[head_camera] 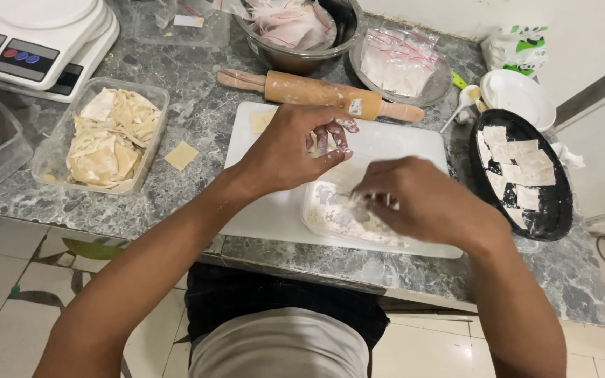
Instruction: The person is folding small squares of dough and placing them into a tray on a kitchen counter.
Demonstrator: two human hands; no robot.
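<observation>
My left hand [294, 145] hovers over the white cutting board [400, 143], its floury fingers pinched on a small pale dough piece [318, 143] that is mostly hidden. My right hand [421, 199] is blurred, fingers bunched over a clear container of white flour [330, 217] on the board's near edge; what it holds is unclear. A square dough wrapper [261, 120] lies on the board's far left corner. A wooden rolling pin [316, 92] rests just beyond the board.
Left: a clear tub of dough scraps [110, 136], a loose wrapper square [181, 155], a kitchen scale [40, 38]. Behind: a metal bowl [302, 31] and a plate of small plastic bags [400, 66]. Right: a black tray of white squares [519, 171], a white dish [519, 94], a spoon [460, 105].
</observation>
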